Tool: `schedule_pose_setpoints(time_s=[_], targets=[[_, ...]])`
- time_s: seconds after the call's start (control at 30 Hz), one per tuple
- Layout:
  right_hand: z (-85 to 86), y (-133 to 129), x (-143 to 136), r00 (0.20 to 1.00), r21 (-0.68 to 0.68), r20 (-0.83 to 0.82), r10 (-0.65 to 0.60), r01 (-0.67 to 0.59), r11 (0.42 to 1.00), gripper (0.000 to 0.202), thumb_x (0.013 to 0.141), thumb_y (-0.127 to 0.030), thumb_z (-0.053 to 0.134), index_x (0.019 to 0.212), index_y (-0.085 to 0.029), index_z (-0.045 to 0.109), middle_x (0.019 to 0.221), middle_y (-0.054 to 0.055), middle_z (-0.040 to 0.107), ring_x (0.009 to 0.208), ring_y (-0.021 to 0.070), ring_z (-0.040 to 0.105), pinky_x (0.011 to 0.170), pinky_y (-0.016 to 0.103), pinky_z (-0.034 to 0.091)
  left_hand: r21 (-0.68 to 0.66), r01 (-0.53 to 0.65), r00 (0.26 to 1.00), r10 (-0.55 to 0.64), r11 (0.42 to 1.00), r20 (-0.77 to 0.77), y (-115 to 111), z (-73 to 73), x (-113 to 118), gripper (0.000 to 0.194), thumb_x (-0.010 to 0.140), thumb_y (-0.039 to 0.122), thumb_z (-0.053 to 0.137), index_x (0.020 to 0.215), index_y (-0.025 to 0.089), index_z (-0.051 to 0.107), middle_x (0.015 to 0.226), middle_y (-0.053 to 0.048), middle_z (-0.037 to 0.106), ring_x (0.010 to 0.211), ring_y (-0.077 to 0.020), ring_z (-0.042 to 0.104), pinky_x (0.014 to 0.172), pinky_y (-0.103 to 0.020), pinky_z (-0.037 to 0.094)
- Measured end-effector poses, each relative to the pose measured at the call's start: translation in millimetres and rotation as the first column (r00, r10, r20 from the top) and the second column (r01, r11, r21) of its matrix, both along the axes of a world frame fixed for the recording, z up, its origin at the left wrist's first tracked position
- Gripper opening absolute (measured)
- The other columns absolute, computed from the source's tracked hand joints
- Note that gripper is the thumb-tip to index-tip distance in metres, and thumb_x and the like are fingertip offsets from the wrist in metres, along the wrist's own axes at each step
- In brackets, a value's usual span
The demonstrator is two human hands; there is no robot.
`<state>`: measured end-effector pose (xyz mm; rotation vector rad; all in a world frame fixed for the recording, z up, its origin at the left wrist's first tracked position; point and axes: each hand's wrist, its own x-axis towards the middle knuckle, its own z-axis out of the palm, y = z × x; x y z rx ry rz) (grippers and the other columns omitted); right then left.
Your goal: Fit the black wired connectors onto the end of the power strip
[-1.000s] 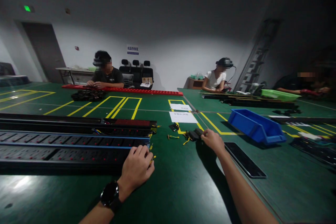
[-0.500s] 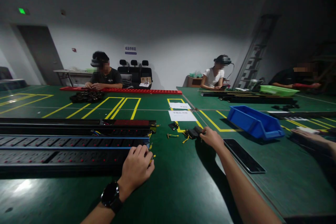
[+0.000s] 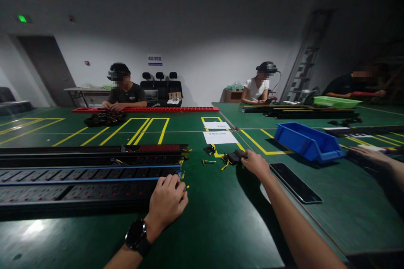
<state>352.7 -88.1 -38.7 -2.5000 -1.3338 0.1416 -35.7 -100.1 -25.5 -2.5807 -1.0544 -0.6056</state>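
As we look down from the head view, our left hand [image 3: 168, 197] lies over the right end of the nearest black strip [image 3: 104, 191], its fingers curled and yellow wire ends [image 3: 187, 186] showing just beside them. We cannot tell whether its grip has hold of anything. Our right hand [image 3: 255, 164] has thumb and fingers drawn close together at the right end of the black parts [image 3: 233, 156], which lie on the green desk [image 3: 214, 222], right of the strip. We see that grip touching them but cannot tell how firmly it holds any. Left of the parts we find a loose yellow-green wire [image 3: 209, 162]; behind them, two paper sheets [image 3: 220, 137]. Right of our right hand lie a dark tablet [image 3: 296, 182] and, farther back, a blue bin [image 3: 309, 141]. Near the right edge, a co-worker's hand [image 3: 368, 155] reaches in.
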Motion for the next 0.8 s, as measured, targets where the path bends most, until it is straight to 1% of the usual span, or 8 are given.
schedule_pose_setpoints(time_s=[0.13,0.23,0.33,0.43,0.53,0.7,0.8], targets=[[-1.6,0.0,0.2,1.000,0.024,0.014,0.010,-0.010,1.000,0.038,0.091,-0.035,0.056,0.123,-0.018,0.067,0.110,0.023,0.071,0.099,0.0381,0.069,0.079,0.043,0.049,-0.022,-0.001,1.000,0.001,1.000,0.015,-0.4,1.4,-0.2,0.014,0.088,0.031,0.061,0.092,0.021,0.069,0.094,-0.005,0.063,0.091,-0.0236,0.054,0.082,-0.040,0.037],[-2.9,-0.1,0.7,0.999,0.039,0.016,0.036,-0.036,0.999,0.041,0.091,-0.032,0.056,0.128,-0.019,0.068,0.110,0.023,0.072,0.099,0.0374,0.069,0.079,0.042,0.049,-0.033,-0.002,1.000,0.002,0.999,0.009,0.1,1.4,-1.0,0.015,0.088,0.033,0.061,0.094,0.021,0.069,0.095,-0.006,0.063,0.092,-0.0240,0.054,0.083,-0.040,0.037],[-2.6,-0.8,1.4,0.998,0.053,-0.006,0.055,-0.055,0.997,0.041,0.093,-0.029,0.053,0.129,-0.019,0.069,0.111,0.023,0.072,0.099,0.0358,0.070,0.078,0.039,0.048,-0.028,-0.005,1.000,0.005,1.000,-0.003,0.7,1.5,-1.4,0.015,0.088,0.032,0.061,0.093,0.021,0.069,0.094,-0.006,0.062,0.091,-0.0238,0.053,0.082,-0.040,0.037],[-1.1,-1.3,2.1,0.998,0.061,-0.016,0.066,-0.065,0.996,0.041,0.096,-0.029,0.048,0.130,-0.019,0.069,0.111,0.023,0.072,0.098,0.0340,0.070,0.076,0.038,0.047,-0.020,-0.011,1.000,0.011,1.000,-0.008,0.9,1.7,-1.0,0.014,0.089,0.033,0.060,0.090,0.021,0.068,0.093,-0.006,0.062,0.090,-0.0237,0.053,0.082,-0.040,0.036],[0.7,-0.9,1.5,0.998,0.023,-0.015,0.057,-0.057,0.998,0.042,0.097,-0.030,0.046,0.131,-0.021,0.068,0.113,0.021,0.072,0.100,0.0326,0.071,0.078,0.037,0.048,-0.003,-0.028,1.000,0.028,1.000,-0.008,0.7,1.7,-0.2,0.013,0.089,0.032,0.060,0.088,0.021,0.068,0.092,-0.005,0.062,0.090,-0.0238,0.053,0.081,-0.040,0.036],[3.4,-0.1,-2.7,0.999,-0.034,-0.001,0.032,-0.032,0.999,0.043,0.096,-0.035,0.049,0.133,-0.022,0.065,0.118,0.019,0.071,0.106,0.0328,0.069,0.083,0.038,0.049,0.021,-0.031,1.000,0.031,0.999,0.003,0.1,1.9,1.1,0.012,0.087,0.031,0.061,0.085,0.021,0.068,0.090,-0.005,0.062,0.087,-0.0234,0.052,0.080,-0.039,0.036],[5.4,-0.4,-4.3,1.000,-0.056,0.002,0.025,-0.025,0.998,0.042,0.097,-0.033,0.045,0.133,-0.022,0.063,0.121,0.018,0.070,0.107,0.0327,0.068,0.084,0.038,0.049,0.035,-0.026,1.000,0.025,0.999,0.013,-0.1,2.2,1.3,0.011,0.087,0.030,0.062,0.085,0.021,0.068,0.089,-0.005,0.061,0.087,-0.0233,0.051,0.080,-0.039,0.036]])
